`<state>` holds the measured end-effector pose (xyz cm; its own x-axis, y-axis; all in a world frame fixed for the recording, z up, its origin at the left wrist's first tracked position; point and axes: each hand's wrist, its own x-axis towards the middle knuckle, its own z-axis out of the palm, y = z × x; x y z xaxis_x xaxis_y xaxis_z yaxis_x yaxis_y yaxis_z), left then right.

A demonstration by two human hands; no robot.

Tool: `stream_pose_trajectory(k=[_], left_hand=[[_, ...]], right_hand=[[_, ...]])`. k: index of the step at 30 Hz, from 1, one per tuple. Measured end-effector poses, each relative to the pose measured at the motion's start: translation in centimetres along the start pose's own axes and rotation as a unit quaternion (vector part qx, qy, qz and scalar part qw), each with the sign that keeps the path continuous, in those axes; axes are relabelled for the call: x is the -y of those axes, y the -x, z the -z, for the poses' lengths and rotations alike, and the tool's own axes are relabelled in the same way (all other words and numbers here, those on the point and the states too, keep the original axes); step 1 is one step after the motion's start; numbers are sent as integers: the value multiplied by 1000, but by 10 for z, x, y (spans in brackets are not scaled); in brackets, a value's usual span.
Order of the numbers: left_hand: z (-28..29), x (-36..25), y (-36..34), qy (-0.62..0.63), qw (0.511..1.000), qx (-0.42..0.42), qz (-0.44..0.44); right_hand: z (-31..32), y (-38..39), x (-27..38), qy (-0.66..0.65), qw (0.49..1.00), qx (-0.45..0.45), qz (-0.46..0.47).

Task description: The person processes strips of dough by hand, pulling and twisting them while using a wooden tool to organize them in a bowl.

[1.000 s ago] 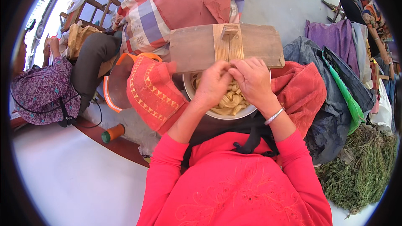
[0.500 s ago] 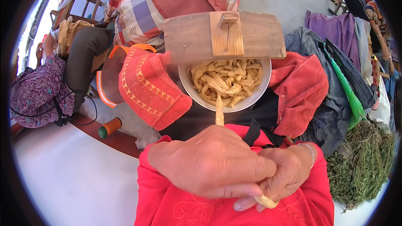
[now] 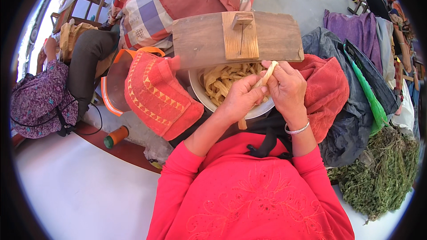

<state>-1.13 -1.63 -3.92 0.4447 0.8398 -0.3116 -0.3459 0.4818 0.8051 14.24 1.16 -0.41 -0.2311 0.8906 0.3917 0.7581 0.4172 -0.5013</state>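
Note:
Over the right side of a white bowl (image 3: 196,89), both hands hold one twisted pale-yellow strand (image 3: 269,72), which looks like dried plant fibre. My left hand (image 3: 243,95) is closed on its lower part. My right hand (image 3: 288,88), with a bracelet at the wrist, pinches it near the looped upper end. A flat length of the same fibre hangs below my left hand. Inside the bowl lies a heap of similar yellow strands (image 3: 218,82), partly hidden by my hands. A wooden board (image 3: 195,38) with a small upright peg (image 3: 242,20) lies across the bowl's far side.
Red towels (image 3: 155,93) flank the bowl. To the right are a dark plastic sheet (image 3: 327,120) and a bundle of dried plants (image 3: 378,173). An orange-and-green spool (image 3: 116,136) lies at left, near a person in a purple patterned top (image 3: 38,93). Checked cloth (image 3: 144,15) is beyond.
Both hands have moved away from my chest, forward to the bowl, with the twisted strand still in them. Its looped end now points up above my right hand.

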Motion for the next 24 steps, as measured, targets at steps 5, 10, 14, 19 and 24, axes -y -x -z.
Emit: stream_pose_trajectory(k=[5, 10, 14, 19, 24], left_hand=[[3, 9, -2, -534, 808, -140, -207], [6, 17, -2, -593, 710, -132, -356], [11, 26, -2, -520, 757, -135, -371], [-14, -12, 2, -459, 824, -132, -306], [-10, -17, -19, -431, 871, -166, -168]], right_hand=[[-10, 24, -24, -57, 987, 123, -90], [-36, 57, -33, -557, 714, 185, -383], [-27, 47, -17, -721, 493, 163, -458], [-29, 37, -16, -561, 761, 107, -307], [-24, 25, -16, -268, 955, -6, -128]])
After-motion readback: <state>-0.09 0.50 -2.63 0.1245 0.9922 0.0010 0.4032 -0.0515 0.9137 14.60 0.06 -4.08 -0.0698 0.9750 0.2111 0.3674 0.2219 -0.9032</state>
